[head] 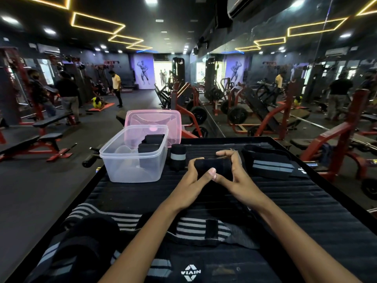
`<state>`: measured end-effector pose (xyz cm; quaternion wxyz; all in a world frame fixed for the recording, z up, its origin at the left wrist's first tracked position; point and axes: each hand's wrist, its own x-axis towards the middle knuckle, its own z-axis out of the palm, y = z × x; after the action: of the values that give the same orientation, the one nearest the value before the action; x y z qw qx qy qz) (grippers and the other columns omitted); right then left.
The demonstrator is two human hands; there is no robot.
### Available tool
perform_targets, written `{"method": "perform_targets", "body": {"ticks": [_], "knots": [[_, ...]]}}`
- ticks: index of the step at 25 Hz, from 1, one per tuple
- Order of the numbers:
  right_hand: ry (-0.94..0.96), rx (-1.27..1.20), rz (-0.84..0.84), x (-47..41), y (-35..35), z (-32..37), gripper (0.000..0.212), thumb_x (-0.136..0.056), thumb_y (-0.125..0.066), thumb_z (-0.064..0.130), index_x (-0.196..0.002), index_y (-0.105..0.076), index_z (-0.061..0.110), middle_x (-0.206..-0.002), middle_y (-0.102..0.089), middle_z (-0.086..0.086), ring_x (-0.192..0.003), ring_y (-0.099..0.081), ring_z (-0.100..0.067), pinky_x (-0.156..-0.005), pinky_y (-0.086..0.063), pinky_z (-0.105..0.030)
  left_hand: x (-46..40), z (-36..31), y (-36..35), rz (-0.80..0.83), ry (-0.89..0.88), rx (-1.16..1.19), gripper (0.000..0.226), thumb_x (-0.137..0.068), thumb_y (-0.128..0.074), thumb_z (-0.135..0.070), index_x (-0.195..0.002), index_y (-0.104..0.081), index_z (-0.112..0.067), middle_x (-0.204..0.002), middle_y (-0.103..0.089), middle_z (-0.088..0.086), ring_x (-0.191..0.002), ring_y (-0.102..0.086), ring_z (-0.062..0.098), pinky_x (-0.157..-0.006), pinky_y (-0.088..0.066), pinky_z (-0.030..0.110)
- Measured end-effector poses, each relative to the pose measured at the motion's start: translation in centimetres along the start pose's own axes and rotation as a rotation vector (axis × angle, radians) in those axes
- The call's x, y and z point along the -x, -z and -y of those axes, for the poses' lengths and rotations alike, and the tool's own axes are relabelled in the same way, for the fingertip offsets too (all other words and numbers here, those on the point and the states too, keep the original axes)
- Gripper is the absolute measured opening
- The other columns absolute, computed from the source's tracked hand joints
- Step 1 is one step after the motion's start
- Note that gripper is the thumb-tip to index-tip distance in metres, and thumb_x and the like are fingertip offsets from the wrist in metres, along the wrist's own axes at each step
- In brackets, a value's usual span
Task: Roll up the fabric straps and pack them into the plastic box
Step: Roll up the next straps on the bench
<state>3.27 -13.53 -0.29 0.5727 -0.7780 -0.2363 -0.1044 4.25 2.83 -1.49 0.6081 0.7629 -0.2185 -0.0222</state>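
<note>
Here, both hands' fingers (224,153) around one rolled black strap (213,167) (plastic box (133,160) beside).

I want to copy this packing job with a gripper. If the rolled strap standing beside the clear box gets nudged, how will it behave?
The rolled strap stands on end on a ribbed mat, so it would probably tip, then roll. It looks like soft wound fabric: likely light, squashy, not fragile. No fastening shows, so it may loosen.

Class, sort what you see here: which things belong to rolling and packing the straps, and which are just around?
Job: roll held by left hand and right hand; clear box; standing roll; loose straps.

Around: pink lid; benches; weight machines; mirror.
</note>
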Motion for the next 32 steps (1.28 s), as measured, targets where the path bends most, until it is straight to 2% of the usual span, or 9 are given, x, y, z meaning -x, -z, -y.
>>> {"method": "perform_targets", "body": {"ticks": [5,11,14,17,21,24,27,30,32], "knots": [[-0.012,-0.016,0.037,0.0,0.5,-0.1,0.051,-0.086,-0.065,-0.001,-0.121,-0.031,0.013,-0.113,-0.046,0.000,-0.093,-0.053,0.013,-0.084,-0.044,-0.011,0.0,0.2,0.1,0.051,0.009,-0.031,0.068,-0.084,-0.059,-0.050,-0.138,-0.028,-0.024,-0.129,-0.049,-0.017,-0.121,-0.046,-0.006,-0.101,-0.041,0.021],[-0.029,-0.093,-0.007,-0.2,1.1,-0.4,0.037,-0.083,-0.071,0.007,-0.110,-0.046,0.014,-0.102,-0.055,0.004,-0.092,-0.056,-0.001,-0.083,-0.047,-0.020,-0.5,0.4,0.8,0.074,-0.100,-0.149,0.085,-0.087,-0.068,-0.027,-0.150,-0.011,-0.025,-0.141,-0.044,-0.013,-0.129,-0.040,-0.009,-0.108,-0.034,0.018],[0.003,-0.154,-0.074,-0.5,1.5,-0.1,0.032,-0.078,-0.073,0.016,-0.103,-0.055,0.004,-0.096,-0.065,0.000,-0.091,-0.063,-0.007,-0.081,-0.051,-0.022,-0.8,0.2,0.8,-0.092,-0.245,-0.097,0.070,-0.083,-0.070,-0.024,-0.142,-0.034,-0.030,-0.139,-0.050,-0.003,-0.128,-0.049,0.009,-0.106,-0.041,0.031],[0.011,-0.163,-0.122,-0.6,1.7,0.1,0.042,-0.075,-0.075,0.026,-0.103,-0.061,-0.002,-0.096,-0.068,-0.013,-0.090,-0.066,-0.015,-0.082,-0.052,-0.034,-0.8,-0.2,0.8,-0.174,-0.272,-0.024,0.046,-0.081,-0.073,-0.013,-0.123,-0.054,-0.018,-0.120,-0.064,0.004,-0.113,-0.062,0.013,-0.095,-0.050,0.030],[0.050,-0.104,-0.047,-0.6,2.1,0.3,0.055,-0.075,-0.079,0.013,-0.123,-0.054,0.016,-0.117,-0.063,-0.001,-0.109,-0.061,-0.012,-0.091,-0.051,-0.026,-0.7,-0.3,0.9,-0.230,-0.265,-0.070,0.035,-0.091,-0.062,-0.027,-0.124,-0.055,-0.020,-0.117,-0.066,-0.003,-0.109,-0.062,0.006,-0.094,-0.050,0.025],[0.055,-0.105,-0.036,-0.4,1.1,0.0,0.039,-0.084,-0.071,0.010,-0.119,-0.053,0.011,-0.116,-0.061,-0.001,-0.109,-0.060,-0.009,-0.092,-0.047,-0.023,-0.4,-0.5,0.0,-0.220,-0.200,-0.079,0.034,-0.097,-0.049,-0.035,-0.128,-0.046,-0.022,-0.119,-0.063,-0.004,-0.110,-0.059,0.004,-0.095,-0.048,0.025],[0.040,-0.111,-0.052,-0.4,0.3,0.0,0.029,-0.088,-0.064,0.017,-0.113,-0.052,0.011,-0.107,-0.063,0.006,-0.101,-0.061,-0.002,-0.087,-0.047,-0.018,-0.4,-0.5,-0.3,-0.134,-0.158,-0.068,0.043,-0.093,-0.055,-0.040,-0.130,-0.040,-0.022,-0.123,-0.060,-0.007,-0.113,-0.056,0.000,-0.097,-0.044,0.023],[0.052,-0.166,-0.129,-0.6,0.4,-0.1,0.027,-0.085,-0.064,0.030,-0.099,-0.059,0.009,-0.095,-0.067,0.004,-0.093,-0.063,-0.010,-0.083,-0.049,-0.025,-0.6,-0.3,0.1,-0.070,-0.198,-0.090,0.071,-0.082,-0.069,-0.043,-0.141,-0.030,-0.030,-0.141,-0.047,-0.009,-0.130,-0.044,0.002,-0.108,-0.038,0.029],[0.037,-0.210,-0.163,-0.7,0.5,-0.2,0.029,-0.085,-0.064,0.031,-0.097,-0.062,0.004,-0.093,-0.068,0.000,-0.091,-0.065,-0.014,-0.083,-0.049,-0.031,-0.8,-0.3,0.2,-0.087,-0.285,-0.149,0.069,-0.082,-0.071,-0.032,-0.141,-0.035,-0.029,-0.142,-0.046,-0.010,-0.133,-0.042,0.006,-0.110,-0.036,0.030]]}}
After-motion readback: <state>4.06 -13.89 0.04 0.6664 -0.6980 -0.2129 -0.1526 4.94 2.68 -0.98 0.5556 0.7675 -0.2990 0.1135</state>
